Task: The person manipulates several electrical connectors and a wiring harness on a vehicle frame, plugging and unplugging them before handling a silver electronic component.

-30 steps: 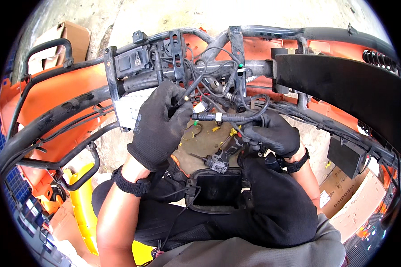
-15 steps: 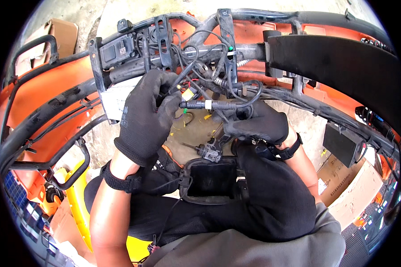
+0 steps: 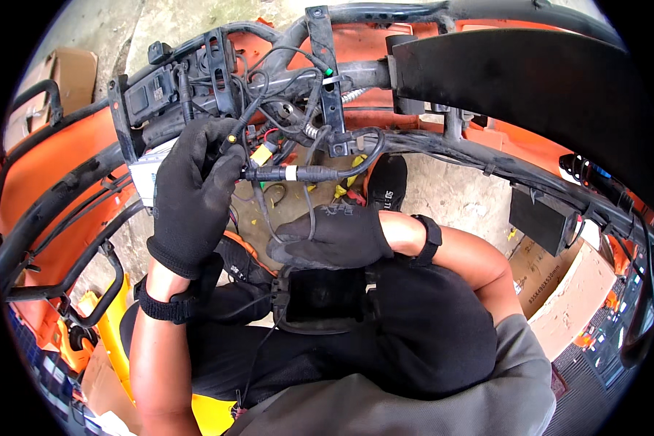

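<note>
My left hand [image 3: 196, 192], in a black glove, is closed on a black cable connector [image 3: 232, 138] with a yellow tip. Beside its fingertips runs a joined pair of black cable plugs [image 3: 320, 173] with a white band. A yellow connector [image 3: 261, 154] with red wire sits just above that. My right hand [image 3: 334, 236], gloved too, lies lower with its fingers curled together. A thin grey cable [image 3: 263, 207] runs down into these fingers, its exact hold partly hidden. Between my legs stands an open black box [image 3: 327, 299].
A black tubular frame [image 3: 73, 178] with orange panels [image 3: 73, 207] arches across, with a wide black curved part [image 3: 516, 73] at right. A black box-shaped part [image 3: 541, 221] hangs from the frame. Cardboard boxes [image 3: 570, 298] stand right and far left. A shoe [image 3: 387, 185] is on the concrete.
My right hand has moved from the joined plugs down and left, to the thin cable. A grey tool with a narrow shaft no longer shows. The whole view has shifted slightly.
</note>
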Tool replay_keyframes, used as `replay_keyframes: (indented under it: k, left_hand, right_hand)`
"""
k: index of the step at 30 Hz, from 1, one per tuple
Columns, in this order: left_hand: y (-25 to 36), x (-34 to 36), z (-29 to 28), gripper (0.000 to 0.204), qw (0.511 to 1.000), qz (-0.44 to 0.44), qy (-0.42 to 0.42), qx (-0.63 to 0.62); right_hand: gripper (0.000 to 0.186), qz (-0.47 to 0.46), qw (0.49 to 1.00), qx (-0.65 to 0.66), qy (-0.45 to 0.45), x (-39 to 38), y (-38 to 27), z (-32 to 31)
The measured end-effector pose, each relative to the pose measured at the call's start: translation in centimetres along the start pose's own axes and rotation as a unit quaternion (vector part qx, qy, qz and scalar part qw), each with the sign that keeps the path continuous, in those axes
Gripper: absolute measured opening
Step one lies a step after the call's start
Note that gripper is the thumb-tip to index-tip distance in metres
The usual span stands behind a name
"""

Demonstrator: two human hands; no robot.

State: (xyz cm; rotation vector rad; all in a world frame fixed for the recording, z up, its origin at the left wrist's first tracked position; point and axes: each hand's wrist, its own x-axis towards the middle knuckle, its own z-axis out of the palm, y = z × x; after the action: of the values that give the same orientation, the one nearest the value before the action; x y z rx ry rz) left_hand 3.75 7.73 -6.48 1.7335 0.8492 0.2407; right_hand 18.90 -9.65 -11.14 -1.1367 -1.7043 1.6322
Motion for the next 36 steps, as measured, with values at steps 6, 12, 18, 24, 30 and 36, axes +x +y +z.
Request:
replay_keyframes:
  k: [6, 12, 18, 24, 30, 36]
  left_hand:
    - [0.1, -0.2, -0.1, 0.022, 1.0, -0.003, -0.008, -0.014]
    - [0.2, -0.3, -0.2, 0.023, 1.0, 0.001, -0.005, 0.011]
    - [0.5, -0.2, -0.3, 0.022, 1.0, 0.012, -0.014, 0.019]
    - [0.3, -0.2, -0.4, 0.023, 0.997, 0.034, -0.009, 0.074]
    - [0.1, -0.3, -0.2, 0.023, 1.0, 0.005, -0.008, 0.007]
    - [0.3, -0.3, -0.3, 0.024, 0.999, 0.021, -0.018, 0.044]
  right_hand:
    - [0.033, 0.011, 0.995, 0.082, 0.047, -0.3, 1.1, 0.3]
    - [0.039, 0.135, 0.967, 0.201, 0.073, -1.2, 0.4, -1.8]
    - [0.035, 0.171, 0.907, 0.35, 0.162, -2.8, 1.1, -2.0]
    - [0.037, 0.15, 0.882, 0.396, 0.208, -4.0, 1.1, -2.6]
    - [0.036, 0.132, 0.88, 0.386, 0.243, -3.8, 0.7, -2.8]
    - [0.036, 0.139, 0.881, 0.391, 0.228, -4.2, 1.4, -3.0]
